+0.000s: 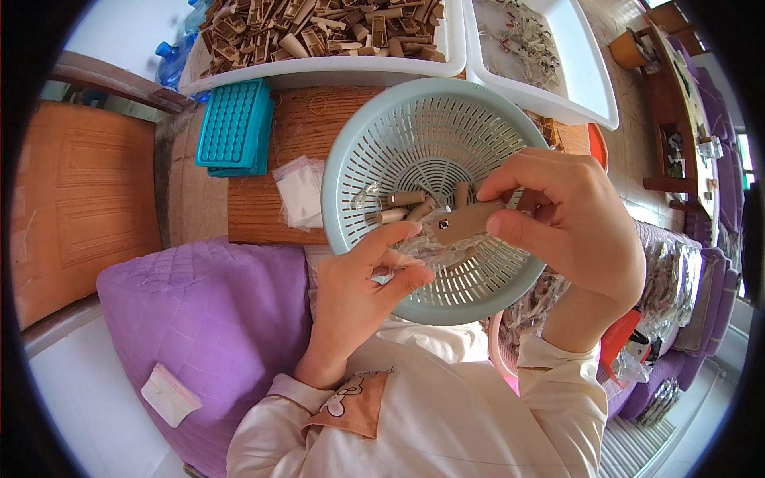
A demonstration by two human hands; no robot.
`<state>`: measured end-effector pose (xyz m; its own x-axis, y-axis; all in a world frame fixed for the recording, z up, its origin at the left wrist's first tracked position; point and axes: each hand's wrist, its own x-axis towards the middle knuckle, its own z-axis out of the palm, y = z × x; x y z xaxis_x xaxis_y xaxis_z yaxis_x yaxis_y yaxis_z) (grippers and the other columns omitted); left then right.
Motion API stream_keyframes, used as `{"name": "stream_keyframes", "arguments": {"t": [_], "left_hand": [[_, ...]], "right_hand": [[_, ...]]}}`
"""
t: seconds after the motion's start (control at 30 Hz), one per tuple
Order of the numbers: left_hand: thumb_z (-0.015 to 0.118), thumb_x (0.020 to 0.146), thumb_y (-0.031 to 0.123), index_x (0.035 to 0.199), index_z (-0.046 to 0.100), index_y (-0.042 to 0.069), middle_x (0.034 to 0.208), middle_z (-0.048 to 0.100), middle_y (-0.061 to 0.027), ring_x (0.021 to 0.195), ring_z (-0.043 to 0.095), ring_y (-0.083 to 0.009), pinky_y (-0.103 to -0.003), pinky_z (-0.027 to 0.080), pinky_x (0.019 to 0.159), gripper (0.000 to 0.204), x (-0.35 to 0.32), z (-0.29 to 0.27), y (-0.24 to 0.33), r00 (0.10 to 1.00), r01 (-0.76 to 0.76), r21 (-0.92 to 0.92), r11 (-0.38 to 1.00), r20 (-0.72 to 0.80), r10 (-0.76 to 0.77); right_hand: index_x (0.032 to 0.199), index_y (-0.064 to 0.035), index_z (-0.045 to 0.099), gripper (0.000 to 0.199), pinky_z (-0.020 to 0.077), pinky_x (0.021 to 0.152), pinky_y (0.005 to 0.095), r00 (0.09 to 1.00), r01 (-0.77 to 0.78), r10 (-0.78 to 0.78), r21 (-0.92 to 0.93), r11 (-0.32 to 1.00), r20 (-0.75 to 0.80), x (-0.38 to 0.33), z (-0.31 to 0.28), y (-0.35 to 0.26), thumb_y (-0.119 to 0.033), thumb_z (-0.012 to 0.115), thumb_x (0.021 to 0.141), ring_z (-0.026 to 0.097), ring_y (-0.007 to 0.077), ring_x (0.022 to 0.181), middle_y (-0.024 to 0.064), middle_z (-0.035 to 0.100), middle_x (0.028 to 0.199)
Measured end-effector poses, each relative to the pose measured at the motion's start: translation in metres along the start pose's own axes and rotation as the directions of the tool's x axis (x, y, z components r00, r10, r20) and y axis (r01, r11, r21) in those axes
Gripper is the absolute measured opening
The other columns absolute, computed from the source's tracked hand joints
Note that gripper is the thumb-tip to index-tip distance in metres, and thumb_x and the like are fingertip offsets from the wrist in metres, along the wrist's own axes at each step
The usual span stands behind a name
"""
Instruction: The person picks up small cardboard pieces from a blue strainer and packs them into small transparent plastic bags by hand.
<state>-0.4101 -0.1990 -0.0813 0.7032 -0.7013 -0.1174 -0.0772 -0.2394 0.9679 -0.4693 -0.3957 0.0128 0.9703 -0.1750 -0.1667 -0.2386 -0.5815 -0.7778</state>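
Over a grey-green slotted plastic basket [339, 143], my right hand [578, 219] grips a tan tube-like plastic piece [462, 225] between thumb and fingers. A small dark square opening shows near the piece's left end. My left hand [351, 295] is closed in a pinch on a small clear plastic bag [426, 253], just left of the piece. The bag's mouth lies against the piece's left end; I cannot tell whether the piece is inside it. Inside the basket lie several similar tan pieces [405, 199], some in clear wrapping.
Beyond the basket stand a white bin [319, 68] heaped with tan parts and another white bin [590, 88] with small wired parts. Teal trays [233, 131] and a stack of clear bags [301, 195] rest on the wooden table [263, 211]. A purple padded seat [207, 319] is at left.
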Motion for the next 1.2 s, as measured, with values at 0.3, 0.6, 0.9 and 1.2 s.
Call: {"name": "stream_keyframes", "arguments": {"t": [0.3,0.6,0.9,1.2], "left_hand": [[0.069,0.072,0.015,0.104,0.054,0.000,0.081,0.064,-0.0106,0.078,0.064,-0.0152,-0.025,0.049,0.064,0.038,0.003,0.007,-0.003,0.997,-0.055,-0.096,0.994,0.056,0.060],[0.067,0.075,0.009,0.107,0.051,-0.005,0.089,0.059,-0.0043,0.079,0.055,-0.0078,-0.022,0.045,0.071,0.039,0.005,0.011,-0.010,0.978,0.086,-0.566,0.820,0.204,0.038],[0.070,0.073,0.026,0.101,0.052,-0.007,0.088,0.060,-0.0090,0.078,0.059,-0.0134,-0.025,0.048,0.070,0.047,0.012,0.007,-0.007,0.991,0.132,-0.754,0.644,0.125,-0.056],[0.062,0.078,0.007,0.112,0.048,-0.006,0.095,0.059,-0.0086,0.082,0.057,-0.0092,-0.019,0.047,0.066,0.039,0.014,0.004,-0.005,0.994,0.096,-0.784,0.613,0.108,-0.017]], "right_hand": [[0.081,-0.0003,0.060,0.019,0.0465,0.053,0.0275,0.948,0.289,-0.273,-0.086,0.953,0.162,0.016,0.006,0.009,-0.009,0.066,0.066,0.058,0.0203,0.058,0.0094,0.057,0.071],[0.075,-0.0007,0.058,0.010,0.0451,0.060,0.0353,0.867,0.384,-0.375,0.041,0.923,0.328,0.029,0.019,0.011,-0.006,0.062,0.067,0.058,0.0287,0.067,0.0129,0.059,0.068],[0.079,-0.0039,0.057,0.015,0.0468,0.055,0.0324,0.880,0.444,-0.450,-0.072,0.893,-0.153,0.024,0.047,0.017,-0.003,0.064,0.065,0.056,0.0257,0.063,0.0079,0.054,0.066],[0.097,-0.0067,0.059,0.032,0.0391,0.085,0.0439,0.839,0.466,-0.514,-0.250,0.849,-0.178,0.003,0.052,0.024,-0.016,0.067,0.067,0.055,0.0251,0.097,0.0092,0.061,0.088]]}}
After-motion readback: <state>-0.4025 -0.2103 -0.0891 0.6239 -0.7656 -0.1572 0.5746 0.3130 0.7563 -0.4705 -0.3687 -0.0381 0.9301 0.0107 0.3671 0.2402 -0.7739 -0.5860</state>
